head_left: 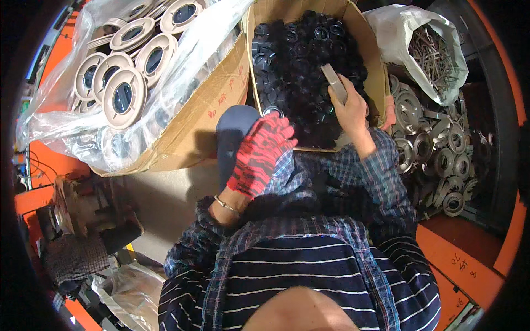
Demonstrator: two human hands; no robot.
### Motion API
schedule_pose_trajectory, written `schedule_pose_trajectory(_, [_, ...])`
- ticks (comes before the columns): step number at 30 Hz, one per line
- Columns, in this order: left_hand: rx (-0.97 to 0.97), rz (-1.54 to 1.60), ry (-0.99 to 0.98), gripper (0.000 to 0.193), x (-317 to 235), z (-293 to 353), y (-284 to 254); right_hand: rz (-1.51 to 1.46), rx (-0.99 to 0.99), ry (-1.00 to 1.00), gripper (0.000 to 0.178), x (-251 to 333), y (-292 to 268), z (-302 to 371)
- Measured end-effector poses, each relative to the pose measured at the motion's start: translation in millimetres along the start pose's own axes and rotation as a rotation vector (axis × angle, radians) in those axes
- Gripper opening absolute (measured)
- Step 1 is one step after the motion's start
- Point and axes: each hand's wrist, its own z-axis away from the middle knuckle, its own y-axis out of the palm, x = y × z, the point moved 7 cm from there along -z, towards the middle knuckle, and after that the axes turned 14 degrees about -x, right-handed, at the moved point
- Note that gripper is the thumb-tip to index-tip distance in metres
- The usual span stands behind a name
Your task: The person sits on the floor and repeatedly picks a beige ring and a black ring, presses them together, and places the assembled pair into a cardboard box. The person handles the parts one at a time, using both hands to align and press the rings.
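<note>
My left hand (260,154), in a red and black knit glove, is at the near left corner of a cardboard box (376,83). Its fingers are curled at a small round black part with a shiny rim (273,112); the grip is partly hidden. Above the box's right side, my bare right hand (351,110) is closed on a flat grey bar (333,81), which points up and left. Beneath it, many black round plastic parts (301,66) fill the box.
At left, a carton (190,124) lined with clear plastic holds beige rings with dark centres (124,99). On the right are a white sack (395,33) of thin metal pieces (433,58) and piled metal rings (422,146). Orange frame bars (452,265) border the area.
</note>
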Motion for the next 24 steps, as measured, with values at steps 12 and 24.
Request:
schedule_pose_trajectory(12, [-0.024,-1.041,0.270,0.030,-15,74,15,0.151,0.406,0.007,0.045,6,-8,33])
schedule_pose_trajectory(24, [-0.029,-1.540,1.180,0.055,-19,89,7,-0.130,0.218,-0.114,0.035,53,3,49])
